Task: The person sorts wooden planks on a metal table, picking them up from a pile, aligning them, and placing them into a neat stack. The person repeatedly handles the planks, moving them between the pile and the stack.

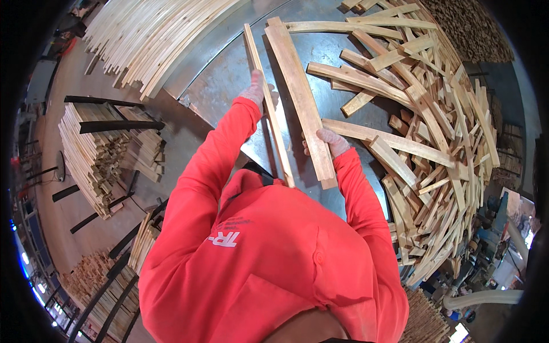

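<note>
My left hand (255,89), in a light glove, grips a narrow wooden strip (274,120) near its middle, thumb laid along it. The strip slants from the upper middle down toward my chest. My right hand (333,142), gloved too, clasps the near end of a wider wooden board (298,85). At least one more board edge shows beneath that board at both ends, so it seems to be a small stack. Strip and board lie roughly parallel with a gap between them, over a shiny sheet-metal table (227,68). The fingers under the wood are mostly hidden.
A loose heap of wooden sticks (433,111) covers the table's right side, one stick (390,141) reaching close to my right hand. Long strips (158,34) lie in rows at upper left. Stacked lumber (92,158) rests between black rack arms (122,127) on the left.
</note>
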{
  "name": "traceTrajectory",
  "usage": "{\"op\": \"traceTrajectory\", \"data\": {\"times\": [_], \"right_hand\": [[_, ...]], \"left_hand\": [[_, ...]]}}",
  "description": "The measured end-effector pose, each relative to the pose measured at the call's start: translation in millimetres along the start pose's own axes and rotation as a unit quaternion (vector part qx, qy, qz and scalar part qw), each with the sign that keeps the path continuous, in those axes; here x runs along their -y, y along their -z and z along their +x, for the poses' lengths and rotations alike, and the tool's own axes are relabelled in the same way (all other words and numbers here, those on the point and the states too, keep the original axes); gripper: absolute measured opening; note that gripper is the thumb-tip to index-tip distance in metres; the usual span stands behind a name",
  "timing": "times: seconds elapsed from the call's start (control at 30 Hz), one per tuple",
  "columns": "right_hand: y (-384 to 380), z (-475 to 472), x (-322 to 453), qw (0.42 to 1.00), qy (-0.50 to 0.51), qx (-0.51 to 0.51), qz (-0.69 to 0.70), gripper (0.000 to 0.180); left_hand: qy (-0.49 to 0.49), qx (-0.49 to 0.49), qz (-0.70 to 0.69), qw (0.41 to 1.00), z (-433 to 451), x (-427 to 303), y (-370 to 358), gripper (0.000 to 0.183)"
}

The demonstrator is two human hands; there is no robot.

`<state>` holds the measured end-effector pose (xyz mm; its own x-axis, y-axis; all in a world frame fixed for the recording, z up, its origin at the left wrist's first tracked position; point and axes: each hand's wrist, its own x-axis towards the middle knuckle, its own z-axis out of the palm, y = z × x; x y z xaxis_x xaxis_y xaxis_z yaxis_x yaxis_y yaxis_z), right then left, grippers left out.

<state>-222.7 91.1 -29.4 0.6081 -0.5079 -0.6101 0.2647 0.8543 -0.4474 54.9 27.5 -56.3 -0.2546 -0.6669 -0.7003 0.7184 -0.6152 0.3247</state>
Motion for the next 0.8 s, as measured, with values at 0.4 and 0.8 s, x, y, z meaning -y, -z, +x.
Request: {"op": "traceTrajectory", "data": {"times": [0.4, 0.8], "right_hand": [[-16, 7, 24, 0.998, 0.039, 0.022, -0.048, 0.063], [-62, 33, 15, 0.905, 0.190, -0.074, -0.375, 0.068]], "left_hand": [[-0.207, -0.156, 0.226, 0.939, 6, -18, 15, 0.039], [-0.372, -0.065, 0.441, 0.814, -22, 44, -5, 0.074]]}}
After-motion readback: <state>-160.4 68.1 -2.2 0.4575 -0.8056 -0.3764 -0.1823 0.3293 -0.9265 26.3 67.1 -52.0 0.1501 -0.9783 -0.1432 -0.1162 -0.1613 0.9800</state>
